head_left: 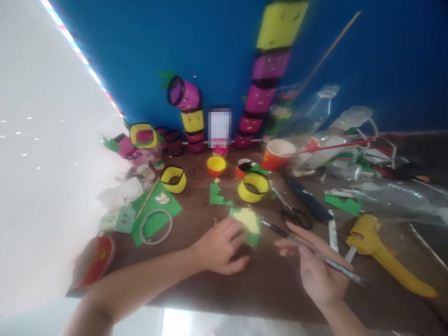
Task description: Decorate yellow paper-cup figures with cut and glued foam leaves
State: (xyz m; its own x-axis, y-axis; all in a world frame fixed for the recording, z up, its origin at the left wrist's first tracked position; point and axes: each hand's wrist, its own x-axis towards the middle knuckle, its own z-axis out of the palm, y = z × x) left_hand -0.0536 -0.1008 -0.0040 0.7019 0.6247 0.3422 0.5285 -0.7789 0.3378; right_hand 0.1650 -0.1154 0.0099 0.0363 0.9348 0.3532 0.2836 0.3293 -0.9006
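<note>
Pale-yellow paper (249, 218), over green card (252, 240): left grip (224, 245) at its edge, whether pinching I cannot tell; right grip (320, 266) closed round pen (276, 228). Best braced flat while marking.

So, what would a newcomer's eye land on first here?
Probably the tall pink and yellow stack rising against the blue wall, right of centre, with a shorter stack to its left. Next, perhaps, the dark pen in the right grip, its tip toward the yellow paper front and centre. The bright yellow glue gun at lower right stands out too.
</note>
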